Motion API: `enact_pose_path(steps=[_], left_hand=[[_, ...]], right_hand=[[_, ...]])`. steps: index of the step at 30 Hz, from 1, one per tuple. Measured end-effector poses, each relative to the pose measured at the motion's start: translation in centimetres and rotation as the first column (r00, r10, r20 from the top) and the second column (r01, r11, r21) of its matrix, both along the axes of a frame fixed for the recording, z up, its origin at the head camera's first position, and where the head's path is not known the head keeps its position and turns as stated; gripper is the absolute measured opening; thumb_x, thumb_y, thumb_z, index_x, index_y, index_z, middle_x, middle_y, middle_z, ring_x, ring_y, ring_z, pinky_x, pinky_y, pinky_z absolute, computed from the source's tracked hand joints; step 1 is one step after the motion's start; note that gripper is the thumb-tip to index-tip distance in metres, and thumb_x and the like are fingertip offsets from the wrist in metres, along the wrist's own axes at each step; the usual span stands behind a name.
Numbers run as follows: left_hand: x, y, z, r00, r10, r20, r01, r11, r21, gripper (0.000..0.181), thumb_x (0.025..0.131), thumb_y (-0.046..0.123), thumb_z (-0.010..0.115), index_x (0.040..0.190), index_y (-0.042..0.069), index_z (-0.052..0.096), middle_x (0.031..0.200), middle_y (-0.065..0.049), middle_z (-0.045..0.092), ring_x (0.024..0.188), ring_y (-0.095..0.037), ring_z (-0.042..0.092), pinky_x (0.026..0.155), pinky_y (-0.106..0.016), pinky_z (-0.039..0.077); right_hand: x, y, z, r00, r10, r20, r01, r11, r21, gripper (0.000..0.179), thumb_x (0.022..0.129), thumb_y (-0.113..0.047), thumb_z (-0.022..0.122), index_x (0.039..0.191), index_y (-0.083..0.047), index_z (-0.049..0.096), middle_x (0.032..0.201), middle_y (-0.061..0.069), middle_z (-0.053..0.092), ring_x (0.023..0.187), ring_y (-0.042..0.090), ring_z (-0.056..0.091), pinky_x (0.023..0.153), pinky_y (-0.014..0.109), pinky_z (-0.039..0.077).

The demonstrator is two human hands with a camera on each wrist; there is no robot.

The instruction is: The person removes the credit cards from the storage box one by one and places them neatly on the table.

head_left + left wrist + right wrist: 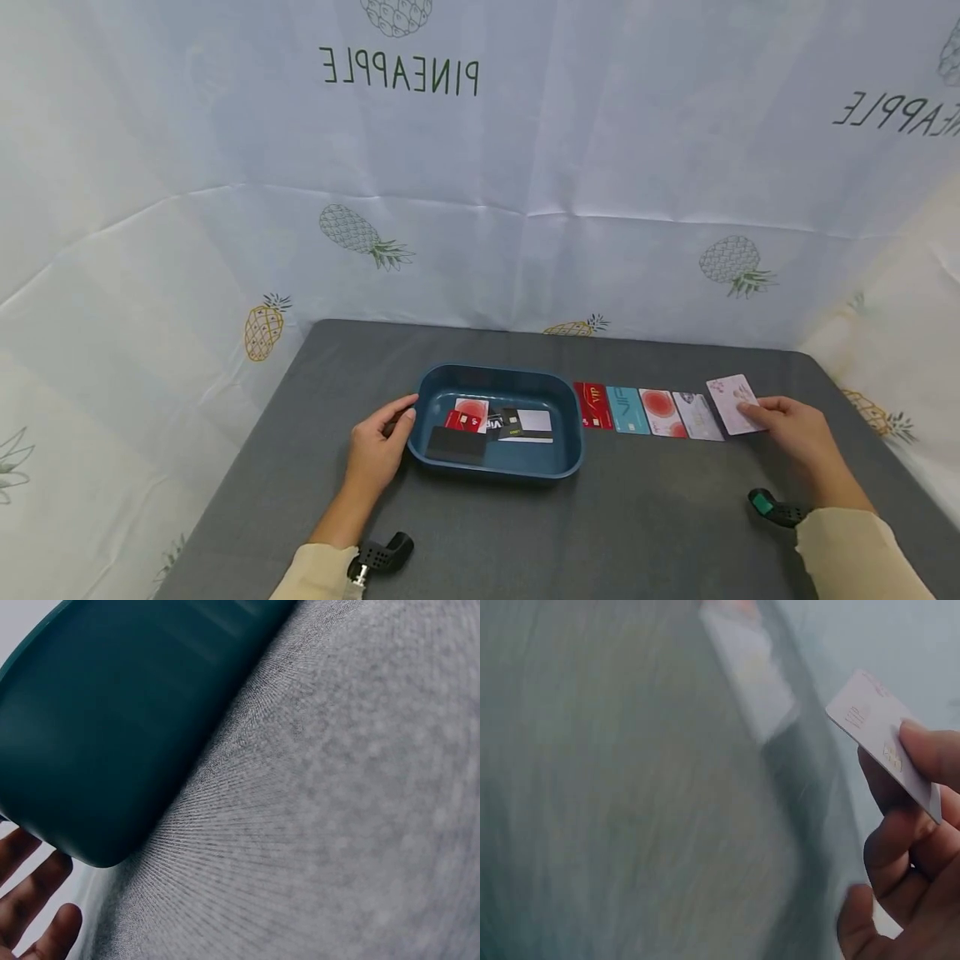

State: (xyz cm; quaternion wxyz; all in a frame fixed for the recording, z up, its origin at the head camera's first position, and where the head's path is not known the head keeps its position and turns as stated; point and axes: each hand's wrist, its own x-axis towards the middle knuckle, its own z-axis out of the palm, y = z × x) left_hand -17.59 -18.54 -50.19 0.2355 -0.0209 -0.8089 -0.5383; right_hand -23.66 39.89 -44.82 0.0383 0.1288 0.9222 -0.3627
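A pale pink VIP card (734, 404) with a flower print is pinched between the thumb and fingers of my right hand (799, 432); the right wrist view shows the card (886, 742) tilted. Left of it, several cards form a row: a red card (593, 406), a blue card (627, 410), a white card with a red circle (662, 413) and a whitish card (697, 416). My left hand (378, 442) rests its fingertips on the left end of a blue tray (495, 477). In the left wrist view its fingers (37, 889) extend against the outer wall.
Inside the tray lie several more cards, among them a black card (456, 445) and a small red card (463, 421). All this stands on a grey cloth-covered table (600, 533). Behind it hangs a white curtain (480, 267) printed with pineapples.
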Motion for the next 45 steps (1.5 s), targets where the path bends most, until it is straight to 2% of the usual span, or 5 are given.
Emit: enact_pose_path(steps=[8, 15, 23, 42, 45], left_hand=[[0.0, 0.0, 0.1, 1.000, 0.000, -0.006, 0.000, 1.000, 0.010, 0.023, 0.096, 0.019, 0.065, 0.117, 0.017, 0.073, 0.106, -0.002, 0.074, 0.075, -0.007, 0.061, 0.065, -0.018, 0.051], [0.1, -0.1, -0.3, 1.000, -0.008, -0.015, 0.009, 1.000, 0.016, 0.023, 0.096, 0.019, 0.065, 0.117, 0.015, 0.073, 0.106, -0.005, 0.074, 0.075, -0.006, 0.061, 0.065, -0.017, 0.050], [0.2, -0.1, -0.1, 1.000, -0.008, -0.001, 0.008, 1.000, 0.028, 0.022, 0.096, 0.018, 0.065, 0.117, 0.017, 0.073, 0.106, -0.002, 0.074, 0.076, -0.007, 0.062, 0.067, -0.017, 0.052], [-0.1, 0.0, -0.1, 1.000, -0.008, 0.000, 0.008, 1.000, 0.028, 0.024, 0.096, 0.017, 0.065, 0.118, 0.014, 0.073, 0.111, -0.005, 0.074, 0.081, -0.005, 0.063, 0.071, -0.012, 0.050], [0.3, 0.4, 0.9, 1.000, 0.006, 0.006, -0.006, 1.000, 0.019, 0.023, 0.095, 0.011, 0.065, 0.117, 0.008, 0.073, 0.110, -0.010, 0.074, 0.081, -0.004, 0.063, 0.072, -0.009, 0.048]], right_hand=[[-0.1, 1.2, -1.1, 1.000, 0.005, -0.003, -0.005, 1.000, 0.019, 0.066, 0.094, -0.050, 0.059, 0.118, 0.011, 0.058, 0.098, 0.004, 0.060, 0.078, 0.010, 0.048, 0.062, 0.026, 0.043], [0.0, 0.8, -1.5, 1.000, -0.018, 0.004, 0.018, 0.999, 0.046, 0.061, 0.094, -0.048, 0.060, 0.112, 0.010, 0.061, 0.100, 0.010, 0.061, 0.079, 0.014, 0.047, 0.062, 0.027, 0.039], [-0.1, 0.6, -1.8, 1.000, -0.013, 0.014, 0.013, 0.999, 0.043, 0.068, 0.095, -0.051, 0.058, 0.121, 0.012, 0.055, 0.112, 0.023, 0.057, 0.085, 0.021, 0.049, 0.063, 0.027, 0.041], [-0.2, 0.2, -1.8, 0.997, -0.061, 0.053, 0.058, 0.998, 0.040, 0.065, 0.095, -0.047, 0.058, 0.120, 0.013, 0.052, 0.118, 0.033, 0.050, 0.095, 0.033, 0.045, 0.070, 0.036, 0.037], [-0.3, 0.1, -1.9, 0.996, -0.069, 0.059, 0.067, 0.997, 0.044, 0.066, 0.095, -0.047, 0.060, 0.120, 0.014, 0.052, 0.118, 0.034, 0.049, 0.096, 0.035, 0.045, 0.069, 0.035, 0.038]])
